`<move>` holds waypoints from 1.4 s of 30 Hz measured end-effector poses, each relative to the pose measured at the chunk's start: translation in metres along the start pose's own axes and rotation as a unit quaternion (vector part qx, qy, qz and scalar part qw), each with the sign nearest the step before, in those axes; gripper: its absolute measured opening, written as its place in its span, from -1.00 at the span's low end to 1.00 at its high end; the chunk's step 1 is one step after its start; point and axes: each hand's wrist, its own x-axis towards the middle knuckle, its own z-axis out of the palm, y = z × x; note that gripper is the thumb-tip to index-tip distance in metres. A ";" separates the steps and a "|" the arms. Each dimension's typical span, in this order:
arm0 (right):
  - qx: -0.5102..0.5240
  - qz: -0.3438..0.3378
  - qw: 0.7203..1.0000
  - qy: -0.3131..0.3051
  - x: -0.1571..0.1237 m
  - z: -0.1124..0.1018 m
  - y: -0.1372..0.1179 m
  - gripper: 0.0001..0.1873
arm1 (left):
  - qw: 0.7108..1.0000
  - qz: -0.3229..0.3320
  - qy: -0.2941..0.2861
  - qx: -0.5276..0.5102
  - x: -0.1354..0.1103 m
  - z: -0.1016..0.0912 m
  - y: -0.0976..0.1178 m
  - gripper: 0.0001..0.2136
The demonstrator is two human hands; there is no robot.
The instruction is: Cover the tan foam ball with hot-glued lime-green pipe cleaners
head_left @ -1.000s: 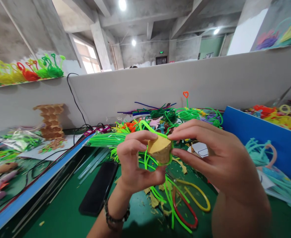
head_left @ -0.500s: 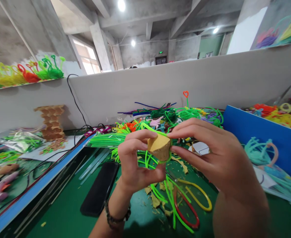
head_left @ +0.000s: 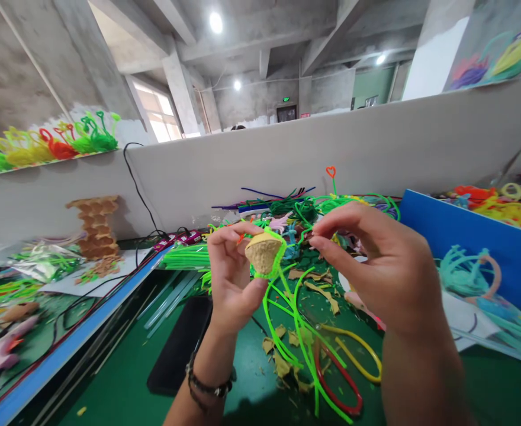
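Note:
My left hand (head_left: 229,284) grips a tan egg-carton cup (head_left: 261,255) between its fingers above and its thumb below. A bright green pipe cleaner (head_left: 280,255) runs around the cup's right side, from its top edge to its underside. To the right of the cup, apart from it, is my right hand (head_left: 376,269). Its thumb and forefinger are brought together in a pinch; whether anything small is between the tips cannot be made out. Below the cup, more green pipe cleaners (head_left: 273,325) lie on the green table (head_left: 243,378).
Scissors with red and yellow handles (head_left: 353,355) lie among torn carton scraps (head_left: 282,362). A black phone (head_left: 178,349) rests left of them. Colored pipe cleaners crowd the back, before a white partition (head_left: 225,160). A blue panel (head_left: 473,254) stands at right, an egg-carton piece (head_left: 95,225) at left.
My right hand has drawn away from the cup, up and to the right. My left hand has moved slightly left and turned the cup, showing its rough outer side.

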 end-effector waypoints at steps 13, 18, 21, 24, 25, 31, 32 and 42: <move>0.029 -0.007 0.999 -0.046 0.002 0.001 -0.003 -0.87 | 0.978 -0.152 0.019 -0.142 -0.003 -0.003 -0.001 -0.63; 0.006 0.017 0.999 -0.047 0.004 0.003 -0.001 -0.91 | 0.953 -0.231 0.048 -0.189 -0.006 0.001 -0.001 -0.57; 0.010 0.035 0.999 -0.040 0.003 0.004 0.000 -0.93 | 0.955 -0.234 0.054 -0.172 -0.007 -0.002 -0.005 -0.57; 0.008 0.045 0.998 -0.036 0.003 0.005 0.002 -0.92 | 0.955 -0.236 0.060 -0.170 -0.007 -0.004 -0.008 -0.59; 0.005 0.046 0.998 -0.036 0.003 0.005 0.003 -0.92 | 0.953 -0.237 0.064 -0.174 -0.007 -0.004 -0.009 -0.60; 0.026 0.027 0.997 -0.061 0.001 0.006 0.000 -0.87 | 0.939 -0.261 0.096 -0.203 -0.003 -0.001 -0.014 -0.64; 0.025 0.020 0.997 -0.067 0.001 0.006 -0.001 -0.82 | 0.938 -0.266 0.103 -0.199 -0.003 0.000 -0.015 -0.65; 0.004 0.028 0.998 -0.060 0.005 0.010 0.005 -0.77 | 0.903 -0.343 0.152 -0.208 -0.001 -0.002 -0.016 -0.65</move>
